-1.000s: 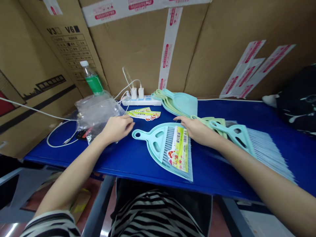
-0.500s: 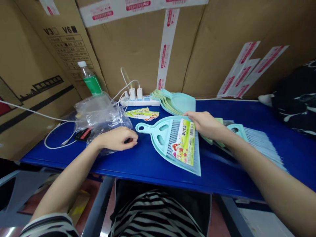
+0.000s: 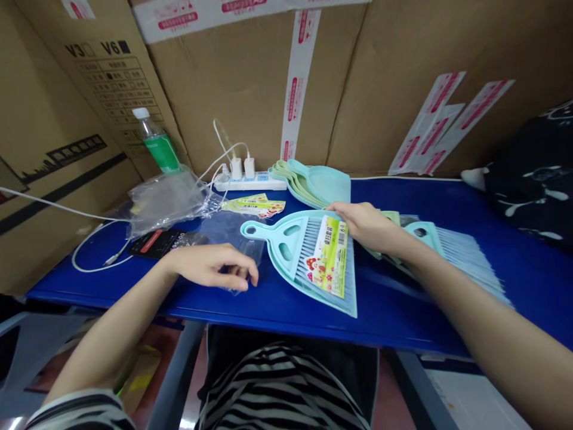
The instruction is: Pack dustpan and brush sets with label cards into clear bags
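Observation:
My right hand [image 3: 364, 226] grips the far right edge of a light blue dustpan [image 3: 286, 242], thumb and fingers pressed together there. A small brush [image 3: 308, 239] with grey-blue bristles nests in the pan, and a printed card [image 3: 330, 257] lies over the bristles. My left hand [image 3: 217, 267] is left of the pan's handle, fingers curled over a clear plastic bag [image 3: 228, 230] on the table. The hand partly hides the bag. Beyond my right forearm lies another light blue brush [image 3: 463, 251], its handle partly covered.
Stacked green and blue dustpans [image 3: 329, 182] lie at the back beside a white power strip [image 3: 250, 181]. Printed cards [image 3: 255, 205], crumpled plastic [image 3: 163, 197], a phone [image 3: 156, 243], a white cable [image 3: 76, 251] and a bottle [image 3: 159, 143] are on the left. Cardboard [image 3: 250, 83] stands behind the blue table [image 3: 403, 322].
My left hand has moved slightly right and down, its fingers less tightly curled. Clear plastic has shifted right off the phone, showing more of its screen. My right hand keeps its grip on the dustpan.

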Demonstrator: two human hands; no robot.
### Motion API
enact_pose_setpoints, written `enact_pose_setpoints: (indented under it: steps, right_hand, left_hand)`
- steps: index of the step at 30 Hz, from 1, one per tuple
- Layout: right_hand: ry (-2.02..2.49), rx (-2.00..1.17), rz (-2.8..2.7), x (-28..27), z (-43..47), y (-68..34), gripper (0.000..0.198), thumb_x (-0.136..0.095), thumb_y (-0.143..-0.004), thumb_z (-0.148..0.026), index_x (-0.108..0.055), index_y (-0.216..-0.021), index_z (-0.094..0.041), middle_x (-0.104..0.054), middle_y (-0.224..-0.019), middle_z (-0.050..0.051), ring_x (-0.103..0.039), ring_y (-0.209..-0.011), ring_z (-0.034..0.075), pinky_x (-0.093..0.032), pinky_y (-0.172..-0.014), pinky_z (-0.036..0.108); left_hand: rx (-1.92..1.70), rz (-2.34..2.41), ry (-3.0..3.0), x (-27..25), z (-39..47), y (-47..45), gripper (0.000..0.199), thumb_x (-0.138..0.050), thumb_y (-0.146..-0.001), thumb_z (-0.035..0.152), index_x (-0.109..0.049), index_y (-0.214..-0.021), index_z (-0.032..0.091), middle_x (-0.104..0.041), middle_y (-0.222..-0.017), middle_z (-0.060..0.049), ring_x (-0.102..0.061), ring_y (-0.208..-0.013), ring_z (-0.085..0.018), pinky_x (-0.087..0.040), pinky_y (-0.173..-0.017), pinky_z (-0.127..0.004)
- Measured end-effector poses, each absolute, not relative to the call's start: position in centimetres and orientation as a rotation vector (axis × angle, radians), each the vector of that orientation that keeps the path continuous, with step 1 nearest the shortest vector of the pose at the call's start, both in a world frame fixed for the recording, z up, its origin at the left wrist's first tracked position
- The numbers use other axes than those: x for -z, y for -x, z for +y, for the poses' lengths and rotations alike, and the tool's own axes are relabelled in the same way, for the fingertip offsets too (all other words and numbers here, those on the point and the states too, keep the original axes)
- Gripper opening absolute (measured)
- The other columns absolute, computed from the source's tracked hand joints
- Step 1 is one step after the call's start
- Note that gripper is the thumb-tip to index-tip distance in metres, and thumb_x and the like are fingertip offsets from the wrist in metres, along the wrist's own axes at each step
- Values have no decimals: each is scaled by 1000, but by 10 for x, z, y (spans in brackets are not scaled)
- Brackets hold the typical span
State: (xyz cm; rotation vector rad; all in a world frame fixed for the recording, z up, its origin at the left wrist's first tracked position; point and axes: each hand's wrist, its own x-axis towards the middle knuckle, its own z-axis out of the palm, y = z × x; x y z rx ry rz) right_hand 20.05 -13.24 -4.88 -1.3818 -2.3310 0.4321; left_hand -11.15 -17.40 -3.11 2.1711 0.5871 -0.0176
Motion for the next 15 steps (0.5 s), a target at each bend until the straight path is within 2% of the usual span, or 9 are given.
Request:
enact_pose_setpoints:
  steps: [2, 5, 8, 12, 15]
  right_hand:
    - [1416, -458, -2341, 50, -132, -200, 16, -48, -82, -17, -60, -79, -25, -75, -81, 3, -68, -71, 20, -48, -59, 26]
    - [1477, -487, -2365, 52, -132, -199, 16, -48, -82, -14, -59, -79, -24, -75, -84, 4, -68, -73, 20, -48, -60, 26]
    - [1478, -483, -2408, 54, -132, -198, 14, -49, -82, -13, -58, -80, -24, -75, -87, 4, -68, -75, 20, -48, -62, 26]
    - [1529, -476, -2449, 52, -134, -196, 16, -49, -82, -11, -58, -82, -24, -73, -88, 5, -67, -79, 20, -47, -64, 26]
    - [1587, -481, -2476, 48, -137, -193, 16, -48, -84, -9, -56, -82, -23, -72, -88, 5, -67, -81, 20, -46, -66, 26]
  left_hand:
    - [-56, 698, -2159, 26, -173, 115, 26, -45, -97, 33, -64, -93, 15, -61, -65, 0, -54, -54, -10, -41, -54, -19]
    - [-210, 947, -2298, 25, -171, 115, 36, -38, -97, 34, -58, -74, 17, -54, -54, 3, -46, -46, -8, -35, -51, -20]
    - [-174, 1217, -2517, 35, -170, 108, 38, -44, -93, 35, -49, -60, 18, -50, -49, 3, -41, -44, -9, -30, -52, -23]
    - [36, 1495, -2641, 47, -172, 97, 43, -59, -84, 41, -42, -51, 19, -46, -46, 2, -40, -45, -12, -23, -52, -27]
    - [75, 1540, -2647, 48, -175, 93, 34, -53, -82, 28, -43, -50, 20, -48, -47, 1, -43, -46, -14, -24, -53, -28]
